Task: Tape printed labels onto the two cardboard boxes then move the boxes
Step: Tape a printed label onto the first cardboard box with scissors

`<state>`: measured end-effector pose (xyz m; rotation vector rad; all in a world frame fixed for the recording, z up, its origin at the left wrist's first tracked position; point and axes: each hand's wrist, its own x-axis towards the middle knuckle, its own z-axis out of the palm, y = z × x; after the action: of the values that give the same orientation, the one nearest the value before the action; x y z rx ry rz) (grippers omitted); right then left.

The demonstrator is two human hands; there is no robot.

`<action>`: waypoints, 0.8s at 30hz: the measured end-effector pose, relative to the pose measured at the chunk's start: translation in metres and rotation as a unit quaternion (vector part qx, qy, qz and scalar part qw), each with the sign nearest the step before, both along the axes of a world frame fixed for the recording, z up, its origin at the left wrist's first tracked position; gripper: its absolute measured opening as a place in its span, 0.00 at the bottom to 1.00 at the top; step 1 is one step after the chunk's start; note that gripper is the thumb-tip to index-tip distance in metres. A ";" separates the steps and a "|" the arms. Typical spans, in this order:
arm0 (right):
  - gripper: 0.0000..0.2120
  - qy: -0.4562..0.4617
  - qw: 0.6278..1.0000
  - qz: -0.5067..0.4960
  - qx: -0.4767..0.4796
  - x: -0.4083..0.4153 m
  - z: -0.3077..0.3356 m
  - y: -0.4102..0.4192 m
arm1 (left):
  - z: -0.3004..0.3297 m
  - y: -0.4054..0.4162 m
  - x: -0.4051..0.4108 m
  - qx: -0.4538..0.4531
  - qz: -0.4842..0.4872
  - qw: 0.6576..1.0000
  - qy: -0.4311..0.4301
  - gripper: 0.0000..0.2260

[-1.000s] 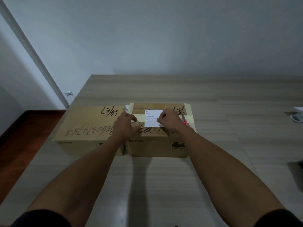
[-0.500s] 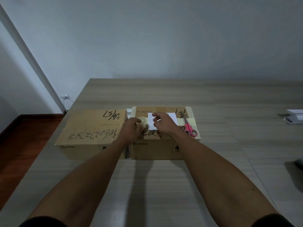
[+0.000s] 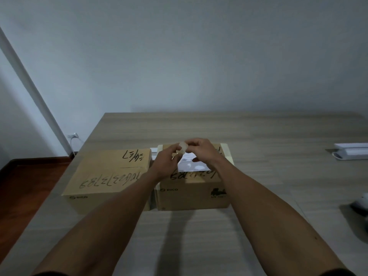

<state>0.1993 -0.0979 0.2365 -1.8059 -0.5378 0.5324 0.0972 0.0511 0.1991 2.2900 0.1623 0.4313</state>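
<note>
Two cardboard boxes stand side by side on the wooden table (image 3: pixel 258 136). The left box (image 3: pixel 111 174) has black handwriting on its lid. On the right box (image 3: pixel 191 194) lies a white printed label (image 3: pixel 191 165). Above that label both hands meet on a small pale roll of tape (image 3: pixel 182 148). My left hand (image 3: pixel 167 162) grips the roll from the left, and my right hand (image 3: pixel 201 150) pinches it from the right. The scissors seen earlier on the right box are hidden behind my right forearm.
A white flat device (image 3: pixel 351 153) lies at the table's far right edge, and a pale object (image 3: pixel 361 204) sits nearer on the right. Another white sheet (image 3: pixel 153 154) shows in the gap between the boxes. Left of the table is dark wooden floor and a wall socket (image 3: pixel 72 135).
Both hands have lifted off the label and come together above it on the tape roll. The label now lies uncovered on the right box. The camera view has tilted upward.
</note>
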 end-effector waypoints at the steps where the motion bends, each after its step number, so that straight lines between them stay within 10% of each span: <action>1: 0.11 -0.005 1.000 -0.007 0.006 0.000 0.001 -0.001 | 0.001 0.000 0.000 -0.003 -0.004 1.000 0.000 0.16; 24: 0.06 -0.166 0.980 -0.098 -0.048 0.005 -0.004 0.004 | 0.006 -0.011 0.008 -0.058 0.031 0.997 0.033 0.16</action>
<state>0.2046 -0.0939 0.2328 -2.0286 -0.5565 0.1224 0.1049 0.0406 0.2051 2.1911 0.2844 0.3695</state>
